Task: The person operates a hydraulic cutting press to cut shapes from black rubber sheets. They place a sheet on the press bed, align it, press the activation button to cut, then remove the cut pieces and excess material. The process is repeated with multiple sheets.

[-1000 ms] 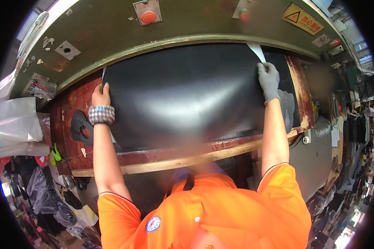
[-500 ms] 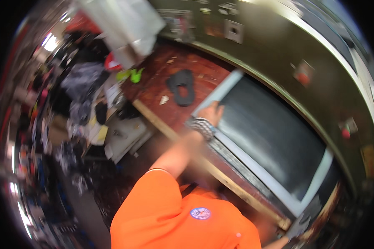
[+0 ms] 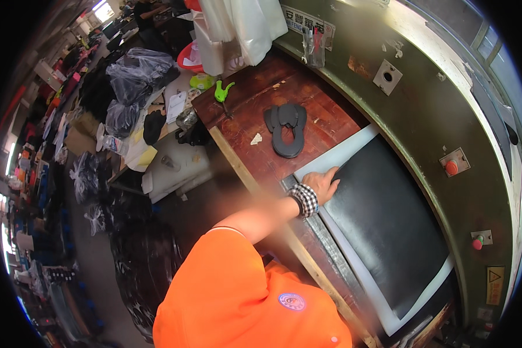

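Observation:
My left hand (image 3: 321, 185) rests at the near left corner of a black sheet (image 3: 388, 217), its fingers spread and touching the sheet's edge. A checkered band circles that wrist. The sheet lies on a pale white board (image 3: 347, 152), whose border shows around it. To the far left of the hand, dark grey cut pieces (image 3: 287, 145) with a U-shaped opening sit stacked on a reddish-brown wooden table (image 3: 325, 110). My right hand does not show; the lower right, by the board's near corner, is dark and unclear.
A green machine beam (image 3: 412, 110) with red buttons (image 3: 451, 167) curves along the far side. A wooden rail (image 3: 238, 162) edges the table. Neon-green snips (image 3: 222, 91) lie at its far left corner, below hanging plastic bags (image 3: 232, 35). Leftward stands a cluttered side table (image 3: 182, 168).
The view has shifted, so the table and sheet appear lower and further right. My left hand stays at the sheet's corner. My right hand, gloved in grey at lower right before, has dropped from sight.

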### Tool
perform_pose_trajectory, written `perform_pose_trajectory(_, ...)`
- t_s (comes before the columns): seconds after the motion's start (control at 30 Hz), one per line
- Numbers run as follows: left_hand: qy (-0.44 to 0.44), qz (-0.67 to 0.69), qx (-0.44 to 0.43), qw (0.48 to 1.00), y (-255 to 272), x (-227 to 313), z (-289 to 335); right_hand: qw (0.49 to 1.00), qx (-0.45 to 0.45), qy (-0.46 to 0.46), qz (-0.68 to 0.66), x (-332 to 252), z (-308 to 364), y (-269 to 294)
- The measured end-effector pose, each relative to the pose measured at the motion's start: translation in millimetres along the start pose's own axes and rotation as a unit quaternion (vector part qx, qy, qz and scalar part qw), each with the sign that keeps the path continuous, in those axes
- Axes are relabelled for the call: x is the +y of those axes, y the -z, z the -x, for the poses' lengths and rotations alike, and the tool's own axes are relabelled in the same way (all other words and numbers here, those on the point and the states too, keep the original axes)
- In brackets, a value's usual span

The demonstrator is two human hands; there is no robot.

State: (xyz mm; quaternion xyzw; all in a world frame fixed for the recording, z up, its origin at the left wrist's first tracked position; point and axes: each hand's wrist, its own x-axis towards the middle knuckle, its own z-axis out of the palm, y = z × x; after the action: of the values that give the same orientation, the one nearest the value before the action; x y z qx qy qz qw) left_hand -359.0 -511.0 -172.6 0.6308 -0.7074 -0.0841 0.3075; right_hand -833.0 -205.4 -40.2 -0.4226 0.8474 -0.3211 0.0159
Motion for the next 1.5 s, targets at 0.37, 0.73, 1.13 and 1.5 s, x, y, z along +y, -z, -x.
perform_pose_trajectory(0.37,-0.047,0.071,-0.015,0.996,4,-3,-5,0.904,-0.222,-0.003,-0.366,-214,-44,-210)
perform_pose_trajectory(0.73,0.005,0.027,-0.069,0.997,-5,-2,-18,0.966,-0.114,0.234,0.009,-295,4,-325)
perform_pose_trajectory(1.13,-0.043,0.042,-0.073,0.996,-16,21,-98,0.966,0.191,0.097,-0.145,-175,-227,-222)
perform_pose_trajectory(1.5,-0.046,0.078,-0.099,0.991,-83,32,-150,0.957,0.256,0.133,0.016,-146,-304,-197)
